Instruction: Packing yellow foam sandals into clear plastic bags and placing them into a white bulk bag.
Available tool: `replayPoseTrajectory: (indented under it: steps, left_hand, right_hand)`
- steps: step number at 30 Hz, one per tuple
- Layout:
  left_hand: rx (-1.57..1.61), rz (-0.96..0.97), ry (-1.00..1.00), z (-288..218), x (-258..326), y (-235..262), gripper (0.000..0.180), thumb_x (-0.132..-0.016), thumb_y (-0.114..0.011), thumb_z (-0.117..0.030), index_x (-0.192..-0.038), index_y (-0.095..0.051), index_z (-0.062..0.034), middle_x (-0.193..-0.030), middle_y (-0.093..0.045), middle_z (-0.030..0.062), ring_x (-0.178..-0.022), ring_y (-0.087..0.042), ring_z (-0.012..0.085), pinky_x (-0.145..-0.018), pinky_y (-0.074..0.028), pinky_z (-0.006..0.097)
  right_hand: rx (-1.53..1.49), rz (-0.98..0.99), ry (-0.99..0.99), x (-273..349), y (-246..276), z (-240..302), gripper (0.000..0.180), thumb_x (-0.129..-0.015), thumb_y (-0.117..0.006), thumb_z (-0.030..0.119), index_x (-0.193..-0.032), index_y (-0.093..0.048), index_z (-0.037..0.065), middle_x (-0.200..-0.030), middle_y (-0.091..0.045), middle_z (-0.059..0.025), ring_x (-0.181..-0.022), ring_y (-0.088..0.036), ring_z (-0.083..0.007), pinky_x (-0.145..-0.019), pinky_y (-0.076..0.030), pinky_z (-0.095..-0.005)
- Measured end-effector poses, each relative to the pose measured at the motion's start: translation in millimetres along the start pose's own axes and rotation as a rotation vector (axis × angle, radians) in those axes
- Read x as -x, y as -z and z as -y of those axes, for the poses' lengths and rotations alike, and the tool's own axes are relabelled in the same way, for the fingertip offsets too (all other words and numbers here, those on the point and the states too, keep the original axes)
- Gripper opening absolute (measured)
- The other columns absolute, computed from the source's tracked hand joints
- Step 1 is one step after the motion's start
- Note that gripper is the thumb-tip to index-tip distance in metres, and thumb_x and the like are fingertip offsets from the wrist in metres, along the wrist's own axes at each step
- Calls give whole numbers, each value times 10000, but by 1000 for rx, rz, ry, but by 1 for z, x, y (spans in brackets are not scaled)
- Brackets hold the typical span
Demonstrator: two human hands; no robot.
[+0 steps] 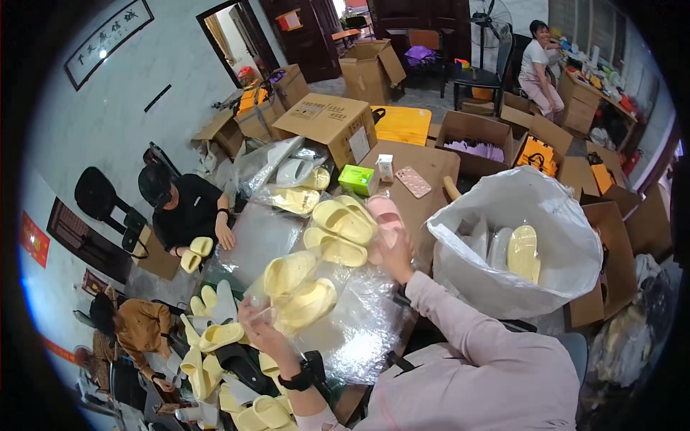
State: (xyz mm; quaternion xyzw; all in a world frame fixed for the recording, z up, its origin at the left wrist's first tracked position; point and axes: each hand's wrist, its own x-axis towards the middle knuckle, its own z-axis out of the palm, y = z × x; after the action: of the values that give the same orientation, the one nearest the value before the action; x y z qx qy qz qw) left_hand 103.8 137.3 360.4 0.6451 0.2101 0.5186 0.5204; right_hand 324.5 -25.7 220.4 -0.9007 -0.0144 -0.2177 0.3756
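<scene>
A clear plastic bag with a pair of yellow slippers [305, 302] is tilted up over the table, and my left hand [264, 330] grips its near-left edge. On the right, my right hand [394, 256] closes over the near end of a pink slipper [386, 214], partly hiding it; some fingertips are hard to make out. Just left of the pink slipper, more yellow slippers [343, 221] lie bunched on the table. Under and beside the bagged pair spreads a shiny stack of clear plastic bags [359, 323].
A large white sack [503, 280] with bagged slippers stands at my right. Loose slippers [223, 335] crowd the near left. A cardboard box [323, 122], green box [357, 179] and phone [413, 182] sit farther back. Two people work at left; another person [539, 72] sits far right.
</scene>
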Motion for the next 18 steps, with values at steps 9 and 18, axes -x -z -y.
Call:
replayPoseTrajectory:
  steps: [9,18]
  left_hand:
    - [-639,229,81,106,80,-6,301,-968,-352,-180,-1123,-508,26,-1124,-519,174,-1165,-407,319,-987,-308,371]
    - [-170,459,375,113,69,-60,442,-993,-265,-276,-1279,-430,18,-1283,-458,141,-1206,-399,250,-1001,-306,345]
  right_hand:
    - [-196,545,-391,-16,-89,-94,560,-680,-689,371,-1062,-566,-18,-1014,-608,-252,-980,-590,-372,-838,-461,-426]
    - [-593,720,-71,3,-50,-6,238,-771,-590,188,-922,-631,9,-793,-636,-191,-738,-624,-326,-696,-481,-396]
